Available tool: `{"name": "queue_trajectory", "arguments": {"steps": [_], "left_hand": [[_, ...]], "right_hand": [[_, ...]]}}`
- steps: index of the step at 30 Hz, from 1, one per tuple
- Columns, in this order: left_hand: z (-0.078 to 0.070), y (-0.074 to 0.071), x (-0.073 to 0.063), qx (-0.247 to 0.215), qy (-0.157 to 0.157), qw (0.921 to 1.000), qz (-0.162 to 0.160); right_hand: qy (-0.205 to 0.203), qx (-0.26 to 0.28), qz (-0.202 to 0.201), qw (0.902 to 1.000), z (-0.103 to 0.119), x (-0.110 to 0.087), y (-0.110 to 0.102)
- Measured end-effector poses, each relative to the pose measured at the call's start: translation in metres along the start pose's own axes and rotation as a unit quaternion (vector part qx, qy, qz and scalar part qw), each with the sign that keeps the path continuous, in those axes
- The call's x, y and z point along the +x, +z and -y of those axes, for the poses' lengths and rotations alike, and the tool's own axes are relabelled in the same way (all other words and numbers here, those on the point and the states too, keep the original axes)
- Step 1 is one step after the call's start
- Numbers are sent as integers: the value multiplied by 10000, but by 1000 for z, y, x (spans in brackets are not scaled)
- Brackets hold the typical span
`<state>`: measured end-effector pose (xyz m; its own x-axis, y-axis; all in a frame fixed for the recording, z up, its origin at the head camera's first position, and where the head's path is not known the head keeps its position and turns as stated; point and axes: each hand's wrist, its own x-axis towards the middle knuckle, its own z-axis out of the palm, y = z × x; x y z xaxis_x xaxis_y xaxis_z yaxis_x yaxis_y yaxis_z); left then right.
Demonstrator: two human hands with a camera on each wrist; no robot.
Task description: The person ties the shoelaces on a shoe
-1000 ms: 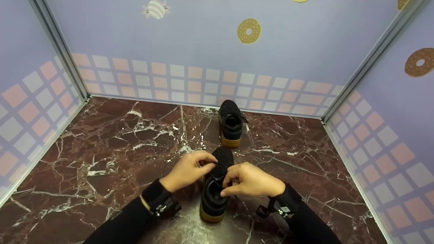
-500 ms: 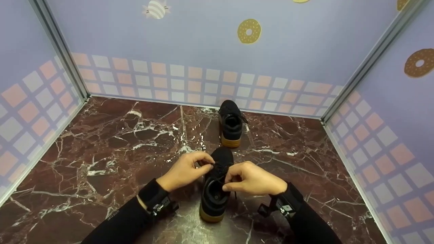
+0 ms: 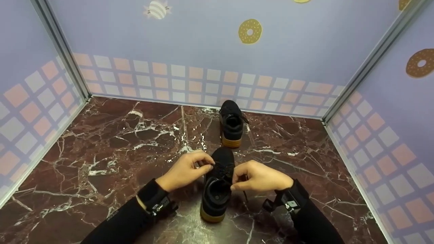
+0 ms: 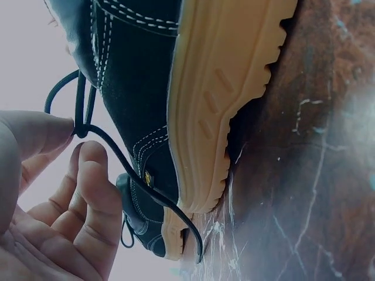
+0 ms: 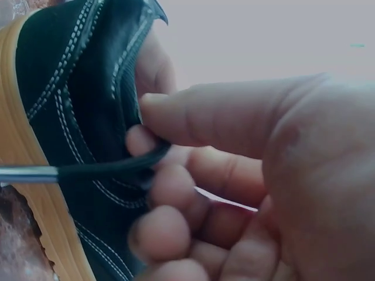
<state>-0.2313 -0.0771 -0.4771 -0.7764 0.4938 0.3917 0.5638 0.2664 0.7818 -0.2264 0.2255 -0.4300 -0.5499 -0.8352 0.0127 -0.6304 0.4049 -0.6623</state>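
A black lace-up shoe [image 3: 217, 207] with a tan sole stands on the floor, its toe pointing away from me. At the left of its lacing, my left hand [image 3: 186, 171] pinches a black shoelace [image 4: 120, 155] between thumb and fingers. One small loop rises above that pinch, and a loose end hangs down past the sole. On the other side of the shoe's opening, my right hand [image 3: 262, 177] pinches the other lace end [image 5: 99, 171] between thumb and index finger. A shiny tip on that end sticks out below the fingers. The lacing itself is partly hidden.
A matching black shoe [image 3: 232, 130] stands just beyond the toe, close to the back wall [image 3: 190, 40], with its laces hanging to the right. Side panels [image 3: 390, 135] flank the dark red marbled floor [image 3: 135, 162].
My right hand has drawn to the right, away from the shoe's opening, with the lace end in its fingers. The left hand has shifted only slightly; both shoes have stayed in place.
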Motion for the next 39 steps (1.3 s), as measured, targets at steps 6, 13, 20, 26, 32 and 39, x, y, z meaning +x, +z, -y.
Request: {"name": "queue_trajectory", "arguments": {"steps": [6,13,20,26,32,39], "left_hand": [[3,-1,-2,-39,183,9998,10],[6,-4,-7,7,489,9987,146],[8,-4,-10,-90,764,9964,365],[8,-4,-10,-121,922,9939,589],[9,-4,-10,-109,950,9923,783],[7,-4,-11,65,958,9906,969]], "right_hand": [[12,62,262,9996,-4,-4,-6],[163,120,366,9991,-9,-8,-11],[396,262,326,9983,-14,-12,-16],[674,369,189,9969,-15,-13,-19],[747,259,-37,9969,-16,-12,-21],[646,43,-268,9975,-17,-12,-21]]}}
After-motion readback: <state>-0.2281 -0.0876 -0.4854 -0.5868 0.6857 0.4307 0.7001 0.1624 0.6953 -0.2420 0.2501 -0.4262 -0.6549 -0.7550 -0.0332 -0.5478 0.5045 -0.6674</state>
